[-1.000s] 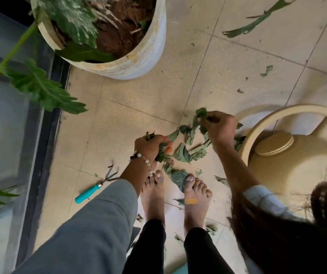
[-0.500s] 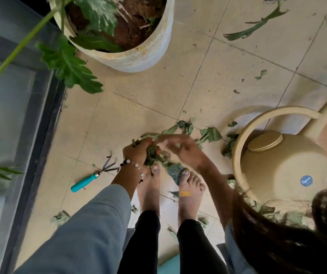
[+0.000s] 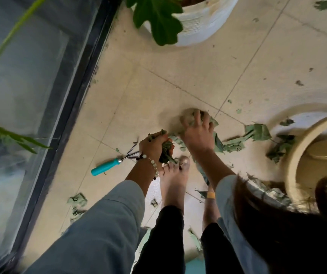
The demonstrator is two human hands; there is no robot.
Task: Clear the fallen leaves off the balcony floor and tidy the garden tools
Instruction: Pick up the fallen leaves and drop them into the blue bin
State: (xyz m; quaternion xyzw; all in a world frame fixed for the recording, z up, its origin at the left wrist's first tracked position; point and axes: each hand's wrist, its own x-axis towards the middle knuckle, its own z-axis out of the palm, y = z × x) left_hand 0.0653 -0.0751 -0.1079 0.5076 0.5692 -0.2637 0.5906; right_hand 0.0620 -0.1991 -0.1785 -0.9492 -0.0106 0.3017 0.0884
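Down low, the left hand (image 3: pixel 154 144) squeezes a bunch of green leaves (image 3: pixel 165 153) tight in its curled fingers, just above the bare toes. The right hand (image 3: pixel 196 129) has its fingers spread and curled over more leaves on the tiled floor (image 3: pixel 158 86). A small rake with a blue handle (image 3: pixel 107 166) lies just beside the left wrist. A tan watering can (image 3: pixel 297 155) sits on the right

This is a home balcony used as a small garden: a pale tiled floor (image 3: pixel 178 76) runs along a dark-framed glass door (image 3: pixel 40 95). A white planter (image 3: pixel 198 22) with broad green leaves, a cream watering can (image 3: pixel 301 155) and a teal-handled hand rake (image 3: pixel 107 166) show it
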